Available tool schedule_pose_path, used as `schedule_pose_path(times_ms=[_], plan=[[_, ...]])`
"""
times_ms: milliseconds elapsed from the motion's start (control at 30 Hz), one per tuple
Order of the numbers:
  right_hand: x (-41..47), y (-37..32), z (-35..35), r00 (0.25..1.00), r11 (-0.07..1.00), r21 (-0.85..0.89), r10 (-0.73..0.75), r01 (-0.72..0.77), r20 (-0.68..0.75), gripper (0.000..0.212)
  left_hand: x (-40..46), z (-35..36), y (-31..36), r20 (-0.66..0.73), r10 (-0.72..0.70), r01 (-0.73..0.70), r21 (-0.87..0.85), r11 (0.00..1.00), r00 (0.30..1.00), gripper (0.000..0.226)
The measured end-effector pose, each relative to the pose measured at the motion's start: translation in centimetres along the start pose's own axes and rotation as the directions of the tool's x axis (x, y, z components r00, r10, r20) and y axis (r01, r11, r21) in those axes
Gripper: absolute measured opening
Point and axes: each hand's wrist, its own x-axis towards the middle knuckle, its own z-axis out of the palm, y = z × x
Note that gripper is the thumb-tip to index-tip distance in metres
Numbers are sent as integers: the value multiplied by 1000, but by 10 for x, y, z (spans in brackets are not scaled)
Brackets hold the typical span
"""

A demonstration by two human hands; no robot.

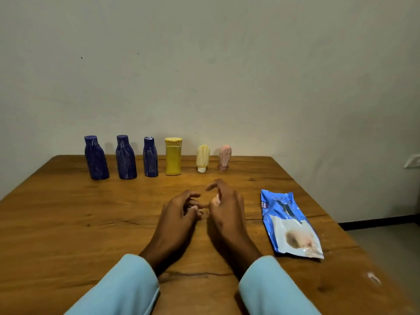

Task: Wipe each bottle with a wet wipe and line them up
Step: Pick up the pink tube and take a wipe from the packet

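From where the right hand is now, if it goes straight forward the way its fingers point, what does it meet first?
Probably the pale yellow tube, standing cap-down in the row. The right hand points up and slightly left across bare table. Depth is unclear, so it might pass between that and the pink tube.

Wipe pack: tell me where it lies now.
In the head view the wipe pack lies flat on the table, just right of the right hand, nearer than the bottle row.

bottles [159,158] in row at table [68,223] far edge | wipes pack [289,223] front-right | hands centre, before row
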Motion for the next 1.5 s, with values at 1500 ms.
schedule_pose_path(times_ms=[1500], plan=[[27,9,-80,861,898,-102,-371,429,348,9,41,-2,-36,-2,28,-28,-7,1000,1000,36]])
